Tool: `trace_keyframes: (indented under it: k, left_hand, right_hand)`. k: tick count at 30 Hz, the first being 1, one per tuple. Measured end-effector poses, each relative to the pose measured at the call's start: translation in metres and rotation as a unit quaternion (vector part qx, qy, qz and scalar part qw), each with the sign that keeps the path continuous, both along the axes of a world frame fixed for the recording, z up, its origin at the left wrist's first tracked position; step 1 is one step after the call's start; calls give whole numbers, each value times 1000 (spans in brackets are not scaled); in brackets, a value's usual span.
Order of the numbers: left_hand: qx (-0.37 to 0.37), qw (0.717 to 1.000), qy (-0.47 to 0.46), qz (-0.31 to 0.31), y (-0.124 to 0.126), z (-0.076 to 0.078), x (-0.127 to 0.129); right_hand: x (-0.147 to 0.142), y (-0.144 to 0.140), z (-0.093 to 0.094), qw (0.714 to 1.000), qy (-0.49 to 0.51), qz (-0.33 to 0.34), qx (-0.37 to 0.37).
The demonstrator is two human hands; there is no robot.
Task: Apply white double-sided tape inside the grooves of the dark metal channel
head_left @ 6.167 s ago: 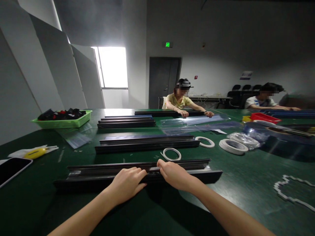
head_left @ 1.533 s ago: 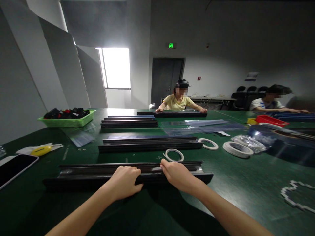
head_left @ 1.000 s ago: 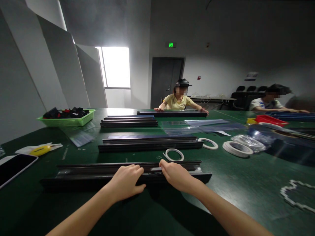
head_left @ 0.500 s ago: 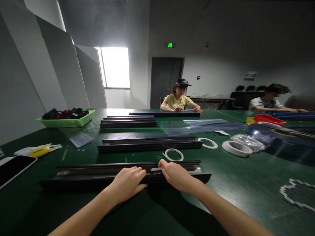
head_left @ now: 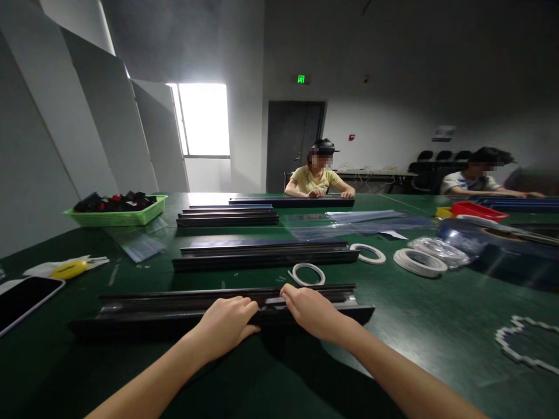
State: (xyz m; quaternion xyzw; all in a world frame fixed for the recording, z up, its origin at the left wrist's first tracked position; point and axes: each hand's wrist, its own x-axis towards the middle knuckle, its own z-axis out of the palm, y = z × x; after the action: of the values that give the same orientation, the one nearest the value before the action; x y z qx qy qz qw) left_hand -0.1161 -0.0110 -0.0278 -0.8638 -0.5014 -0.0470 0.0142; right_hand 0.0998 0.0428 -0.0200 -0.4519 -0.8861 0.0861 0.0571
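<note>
Head view: left hand (head_left: pixel 225 326) and right hand (head_left: pixel 312 311) lie palm-down, side by side on the long black rail (head_left: pixel 152 311) at 6 o'clock on the green table (head_left: pixel 437 326) — fingers curled over its far edge, gripping it. Tape ring (head_left: pixel 308 273) just beyond at 12; phone (head_left: pixel 21 297) at 9.

You sit at a long green table (head_left: pixel 437 343) in a dim, grey-walled room. A bright window (head_left: pixel 203 119) glows at upper left, beside slanted wall panels (head_left: pixel 87 116). At centre stands a dark door (head_left: pixel 288 145) under a green exit sign (head_left: pixel 301 78); black chairs (head_left: pixel 430 157) line the right wall.
</note>
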Motion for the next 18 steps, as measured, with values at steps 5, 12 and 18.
trace_keyframes:
  k: [5,12,18]
  left_hand:
    - [8,1000,0,5,0,-1,0]
    - [-3,1000,-8,14,0,0,-4]
    - [-10,999,-22,41,1,1,-14]
  right_hand:
    - [0,-1,3,1000,-17,9,17]
    - [3,-2,8,999,-22,26,38]
    - [4,-2,7,999,-2,31,27]
